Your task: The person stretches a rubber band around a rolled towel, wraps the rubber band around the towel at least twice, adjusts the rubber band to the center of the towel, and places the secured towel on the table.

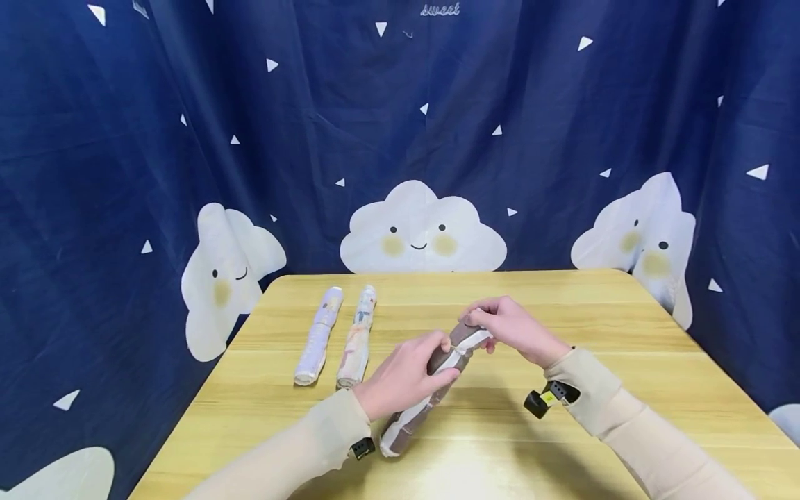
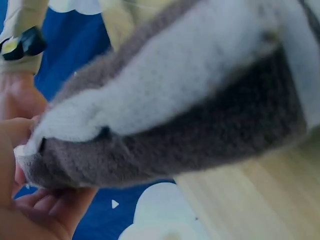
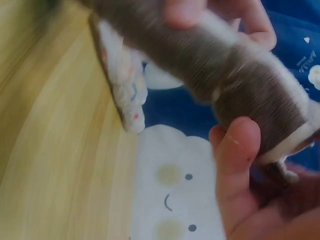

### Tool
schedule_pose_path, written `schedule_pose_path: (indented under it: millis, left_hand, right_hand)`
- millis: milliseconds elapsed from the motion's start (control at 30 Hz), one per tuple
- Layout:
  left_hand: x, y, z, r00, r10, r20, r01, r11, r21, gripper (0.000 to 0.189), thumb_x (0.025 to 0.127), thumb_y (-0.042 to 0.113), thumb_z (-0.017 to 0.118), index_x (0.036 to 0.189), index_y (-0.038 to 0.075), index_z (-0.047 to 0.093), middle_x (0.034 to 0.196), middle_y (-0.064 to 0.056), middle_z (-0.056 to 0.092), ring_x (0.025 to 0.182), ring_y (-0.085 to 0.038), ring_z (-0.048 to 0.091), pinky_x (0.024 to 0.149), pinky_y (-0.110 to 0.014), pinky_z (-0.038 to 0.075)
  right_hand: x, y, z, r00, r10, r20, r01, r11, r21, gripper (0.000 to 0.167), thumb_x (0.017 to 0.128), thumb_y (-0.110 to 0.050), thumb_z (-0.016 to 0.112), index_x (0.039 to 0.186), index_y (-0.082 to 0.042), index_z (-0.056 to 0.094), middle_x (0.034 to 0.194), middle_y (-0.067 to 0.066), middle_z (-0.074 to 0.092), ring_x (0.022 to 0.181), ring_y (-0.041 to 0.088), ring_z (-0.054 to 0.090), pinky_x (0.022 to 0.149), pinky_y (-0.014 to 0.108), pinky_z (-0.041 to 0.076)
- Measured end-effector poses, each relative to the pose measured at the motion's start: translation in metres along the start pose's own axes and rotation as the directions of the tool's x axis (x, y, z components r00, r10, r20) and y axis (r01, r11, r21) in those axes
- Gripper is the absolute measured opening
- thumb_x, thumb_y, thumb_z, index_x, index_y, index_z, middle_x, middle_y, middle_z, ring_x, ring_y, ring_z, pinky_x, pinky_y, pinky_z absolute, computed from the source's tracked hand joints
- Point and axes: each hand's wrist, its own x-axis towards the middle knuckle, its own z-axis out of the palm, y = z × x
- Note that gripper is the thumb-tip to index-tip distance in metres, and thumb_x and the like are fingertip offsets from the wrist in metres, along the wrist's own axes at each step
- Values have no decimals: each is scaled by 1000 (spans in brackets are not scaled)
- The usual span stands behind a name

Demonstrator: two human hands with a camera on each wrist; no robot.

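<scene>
A rolled towel (image 1: pixel 406 427) in brown with white stripes slants up from the table between both hands. My left hand (image 1: pixel 403 375) grips the roll around its upper middle, thumb on one side and fingers on the other. At its raised far end my right hand (image 1: pixel 515 330) pinches the roll between thumb and fingers. A thin band circles the roll between the hands, drawing the cloth in a little. In the right wrist view, the right thumb (image 3: pixel 240 150) presses close beside that narrowed spot. The lower end of the roll is close over the tabletop.
Two more rolled cloths lie on the wooden table (image 1: pixel 594 305) to the left: a pale lilac roll (image 1: pixel 317 340) and a white patterned roll (image 1: pixel 358 340), side by side. A dark blue curtain (image 1: pixel 312 90) with clouds and triangles hangs behind the table and along its sides.
</scene>
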Motion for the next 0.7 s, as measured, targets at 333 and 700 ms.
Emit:
schedule_pose_path:
  millis: [333, 700]
  left_hand:
    - [0, -1, -7, 990, -112, 87, 139, 890, -434, 27, 98, 30, 65, 117, 28, 47, 108, 3, 68, 83, -10, 67, 71, -29, 57]
    - [-7, -6, -6, 993, 102, -57, -106, 990, -91, 43, 100, 28, 61, 142, 23, 52, 128, 0, 66, 100, -8, 65, 80, -21, 55]
  right_hand:
    - [-8, 1, -9, 961, -237, 145, 232, 972, 47, 31, 99, -22, 64, 129, -11, 64, 101, 16, 69, 71, 31, 66, 70, 40, 59]
    - [-6, -5, 3, 993, -111, -27, 110, 993, -35, 25, 94, -26, 71, 110, -7, 72, 85, 11, 70, 65, 23, 63, 59, 38, 58]
